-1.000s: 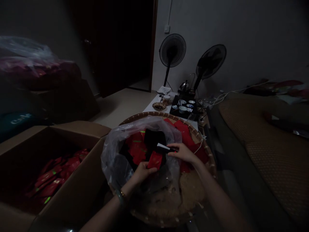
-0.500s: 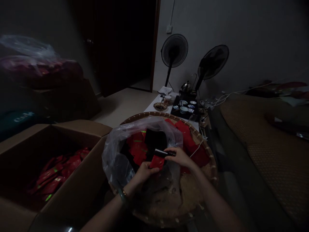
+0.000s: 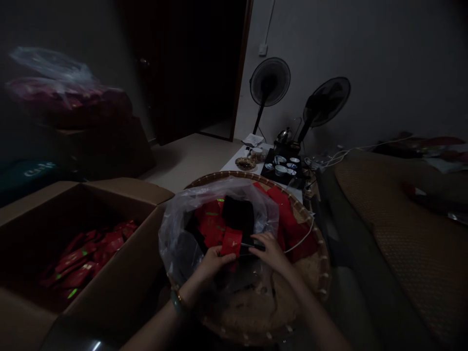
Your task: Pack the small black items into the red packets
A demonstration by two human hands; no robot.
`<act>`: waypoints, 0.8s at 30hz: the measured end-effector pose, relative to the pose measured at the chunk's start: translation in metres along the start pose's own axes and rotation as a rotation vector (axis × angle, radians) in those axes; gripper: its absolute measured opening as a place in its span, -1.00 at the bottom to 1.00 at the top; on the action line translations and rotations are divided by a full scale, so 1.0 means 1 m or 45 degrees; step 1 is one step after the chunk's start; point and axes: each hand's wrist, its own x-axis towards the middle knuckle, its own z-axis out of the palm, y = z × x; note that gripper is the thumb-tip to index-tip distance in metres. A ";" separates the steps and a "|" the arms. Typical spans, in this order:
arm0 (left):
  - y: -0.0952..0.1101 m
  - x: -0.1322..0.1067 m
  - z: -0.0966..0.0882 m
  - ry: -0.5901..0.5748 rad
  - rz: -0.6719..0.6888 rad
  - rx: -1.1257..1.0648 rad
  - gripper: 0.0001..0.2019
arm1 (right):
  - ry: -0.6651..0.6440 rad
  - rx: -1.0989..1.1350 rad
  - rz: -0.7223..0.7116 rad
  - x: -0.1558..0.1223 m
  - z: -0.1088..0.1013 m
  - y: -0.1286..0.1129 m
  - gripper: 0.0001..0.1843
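Note:
My left hand (image 3: pixel 212 262) is closed on a small red packet (image 3: pixel 231 242), held upright over a round woven basket (image 3: pixel 318 273). My right hand (image 3: pixel 268 251) is closed on a thin dark flat item (image 3: pixel 252 245) right beside the packet, its end behind the red packet. Both hands are over a clear plastic bag (image 3: pixel 183 229) lying in the basket, which holds more red packets (image 3: pixel 208 224) and a black stack (image 3: pixel 237 214). More red packets (image 3: pixel 288 214) lie loose on the basket's right side.
An open cardboard box (image 3: pixel 120 273) at the left holds several red packets. A low table with a tea set (image 3: pixel 283 165) stands beyond the basket, two standing fans (image 3: pixel 268 83) behind it. A sofa (image 3: pixel 395 219) is at the right, a bagged pile (image 3: pixel 66 97) at far left.
My right hand has come down and left, bringing the dark item against the red packet. The packet has turned more upright in my left hand. The view has shifted slightly.

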 end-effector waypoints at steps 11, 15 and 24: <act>0.020 -0.014 -0.016 0.184 0.375 0.173 -0.60 | 0.164 0.465 -0.004 0.011 0.040 -0.082 -0.72; 0.028 -0.018 -0.025 0.290 0.387 0.180 -0.66 | 0.054 0.588 0.109 0.008 0.047 -0.094 -0.73; -0.002 -0.022 -0.033 0.047 0.222 -0.051 -0.60 | 0.062 0.641 0.313 -0.001 0.063 -0.088 -0.56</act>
